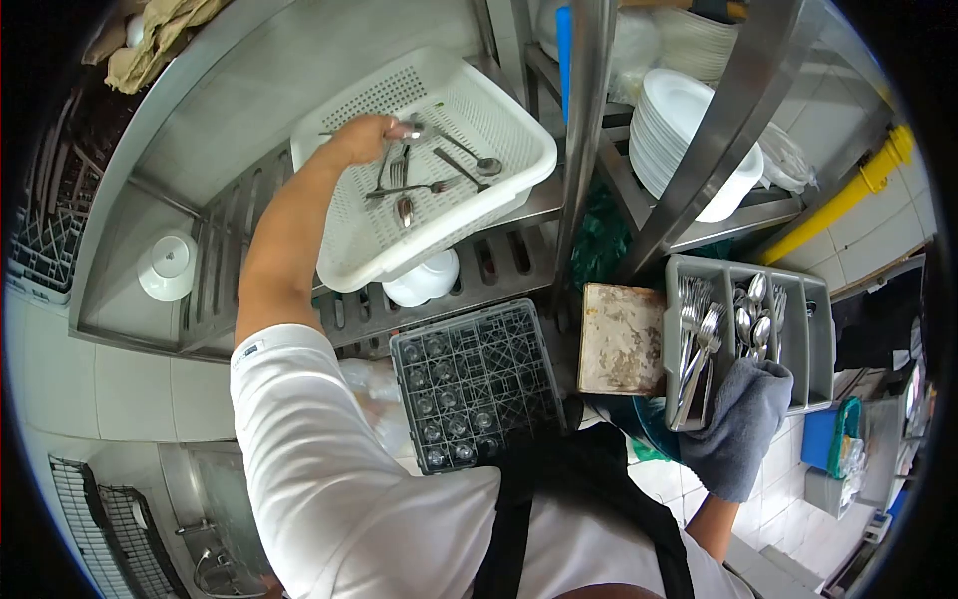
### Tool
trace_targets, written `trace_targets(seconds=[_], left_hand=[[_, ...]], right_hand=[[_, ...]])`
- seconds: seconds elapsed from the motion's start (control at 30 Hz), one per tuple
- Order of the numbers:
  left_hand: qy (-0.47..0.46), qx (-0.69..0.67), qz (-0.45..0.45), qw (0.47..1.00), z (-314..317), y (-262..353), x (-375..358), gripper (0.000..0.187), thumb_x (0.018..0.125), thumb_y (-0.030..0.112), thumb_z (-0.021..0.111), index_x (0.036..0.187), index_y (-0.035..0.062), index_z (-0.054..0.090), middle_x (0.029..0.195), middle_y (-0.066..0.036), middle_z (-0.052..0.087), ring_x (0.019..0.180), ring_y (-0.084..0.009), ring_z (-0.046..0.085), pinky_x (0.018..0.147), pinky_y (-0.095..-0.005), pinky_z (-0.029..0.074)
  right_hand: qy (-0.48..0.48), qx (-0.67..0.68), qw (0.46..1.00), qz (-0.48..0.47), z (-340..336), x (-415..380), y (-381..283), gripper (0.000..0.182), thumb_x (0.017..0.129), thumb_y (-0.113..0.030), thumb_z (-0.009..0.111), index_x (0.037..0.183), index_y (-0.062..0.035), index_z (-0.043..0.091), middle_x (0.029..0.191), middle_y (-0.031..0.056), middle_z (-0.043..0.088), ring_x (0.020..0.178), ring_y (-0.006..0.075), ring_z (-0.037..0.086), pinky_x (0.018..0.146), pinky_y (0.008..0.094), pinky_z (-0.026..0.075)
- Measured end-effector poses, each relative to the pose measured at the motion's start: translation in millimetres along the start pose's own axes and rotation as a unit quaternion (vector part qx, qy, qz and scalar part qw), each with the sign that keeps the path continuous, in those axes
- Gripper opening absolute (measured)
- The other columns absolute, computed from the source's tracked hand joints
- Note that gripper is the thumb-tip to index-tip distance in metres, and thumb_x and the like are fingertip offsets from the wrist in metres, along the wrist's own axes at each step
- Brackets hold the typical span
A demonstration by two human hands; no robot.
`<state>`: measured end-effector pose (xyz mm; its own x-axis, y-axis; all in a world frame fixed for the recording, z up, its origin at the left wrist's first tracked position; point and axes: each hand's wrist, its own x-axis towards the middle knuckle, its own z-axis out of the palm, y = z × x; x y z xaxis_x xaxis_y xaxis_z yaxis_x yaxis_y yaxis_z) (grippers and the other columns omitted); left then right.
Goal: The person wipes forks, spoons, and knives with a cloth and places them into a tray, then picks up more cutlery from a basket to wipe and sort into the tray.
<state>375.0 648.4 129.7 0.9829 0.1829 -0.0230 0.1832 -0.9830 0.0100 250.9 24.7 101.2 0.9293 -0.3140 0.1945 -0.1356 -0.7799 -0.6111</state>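
Note:
My left hand (364,140) reaches into a white perforated plastic basket (344,250), its fingers pinched on a shiny piece of cutlery whose kind is blurred. Below the fingers lie a fork (439,187), a spoon (487,165) and several other loose pieces. At the right, a grey towel (743,419) covers my right hand, so its fingers are hidden. The towel presses against the near edge of a grey cutlery tray (822,349). Forks (707,334) fill the tray's left compartment, and spoons (755,319) lie in the one beside it.
A dark glass rack (534,349) with several glasses stands below the basket. White bowls (424,278) sit on the slatted steel shelf (509,255). Steel posts (587,120) rise between basket and stacked plates (664,130). A worn flat board (621,339) lies left of the tray.

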Motion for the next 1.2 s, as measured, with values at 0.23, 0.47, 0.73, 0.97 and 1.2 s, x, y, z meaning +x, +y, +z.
trace_targets(seconds=[0.23,0.47,0.73,0.97,1.2], left_hand=[[-0.108,0.077,0.087,0.987,20,14,-28,0.038,0.094,0.028,0.051,0.132,0.0214,0.052,0.105,-0.014,0.061,0.102,-0.0311,0.059,0.088,-0.041,0.046],[-0.083,0.134,0.157,0.975,25,-12,-27,0.015,0.084,0.012,0.058,0.097,0.0113,0.064,0.093,-0.014,0.056,0.094,-0.032,0.056,0.083,-0.0414,0.045],[-0.037,0.122,0.103,0.986,14,-26,-26,0.02,0.075,0.009,0.061,0.095,0.006,0.066,0.088,-0.014,0.063,0.091,-0.0326,0.06,0.081,-0.0411,0.047],[-0.044,-0.061,0.029,0.997,15,-11,-17,0.023,0.085,0.018,0.061,0.1,0.0002,0.064,0.086,-0.016,0.066,0.082,-0.0287,0.062,0.076,-0.0397,0.048],[0.063,-0.34,-0.127,0.93,25,-2,5,0.037,0.085,0.037,0.068,0.091,0.0001,0.068,0.086,-0.01,0.069,0.087,-0.0206,0.063,0.077,-0.0327,0.047]], right_hand=[[-0.01,0.046,0.989,0.138,4,6,-15,0.033,0.086,-0.021,0.061,0.11,0.0002,0.054,0.098,0.0162,0.06,0.091,0.0254,0.058,0.084,0.0337,0.046],[0.009,0.025,0.998,0.055,10,6,2,0.033,0.086,-0.025,0.063,0.107,-0.0008,0.054,0.095,0.0162,0.06,0.09,0.0263,0.059,0.084,0.0342,0.046],[0.004,-0.014,0.999,0.033,8,4,9,0.037,0.086,-0.025,0.062,0.112,-0.0005,0.054,0.097,0.018,0.06,0.092,0.0296,0.059,0.085,0.0347,0.046],[0.006,0.013,0.994,0.106,7,5,-6,0.038,0.084,-0.025,0.063,0.112,-0.0001,0.054,0.103,0.0184,0.061,0.096,0.028,0.059,0.087,0.034,0.045],[0.01,0.031,0.99,0.136,6,7,-2,0.038,0.085,-0.026,0.062,0.112,-0.0006,0.054,0.103,0.0178,0.061,0.095,0.0281,0.059,0.086,0.0343,0.045]])
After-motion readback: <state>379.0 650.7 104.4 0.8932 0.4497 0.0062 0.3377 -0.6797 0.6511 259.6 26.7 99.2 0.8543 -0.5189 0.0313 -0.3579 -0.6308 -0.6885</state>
